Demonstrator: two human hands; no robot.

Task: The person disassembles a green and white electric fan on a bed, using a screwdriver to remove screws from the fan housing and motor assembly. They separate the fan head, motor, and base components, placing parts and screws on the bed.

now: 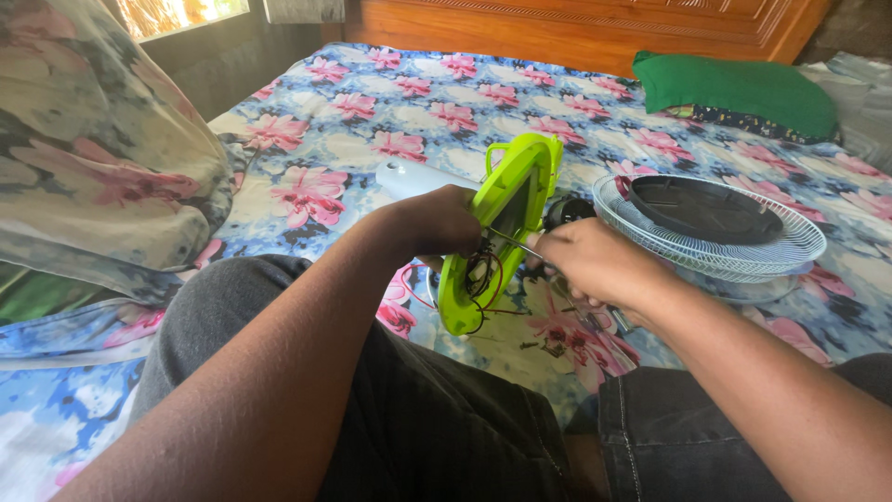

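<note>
the left hand point(437, 223) is closed around the back of a lime green casing point(506, 228), holding it on edge above the bed point(372, 102), roughly at the middle of the flowered bedsheet and just above the person's lap. the casing stands nearly upright with its carrying handle at the top and its open side turned toward the right hand point(595, 265). inside the lower part of the opening sit red and black wires point(481, 274), some looping out past the bottom rim.

the right hand is curled shut around a thin metal tool point(516, 244), apparently a screwdriver, whose shaft runs left from the fingers and meets the inside of the casing just above the wires. the grip of the tool is hidden in the fist.

just right of the hands, toward the right edge of the bed, a white wire fan guard point(790, 251) lies flat with a dark round part point(706, 209) resting in it. a white rounded piece point(409, 177) lies on the sheet behind the left hand. a few small dark bits point(548, 349) lie on the sheet below the right hand. a green pillow point(743, 93) rests near the wooden headboard point(576, 28) at the far right corner, and a flowered pillow point(102, 158) stands at the left edge.
</note>
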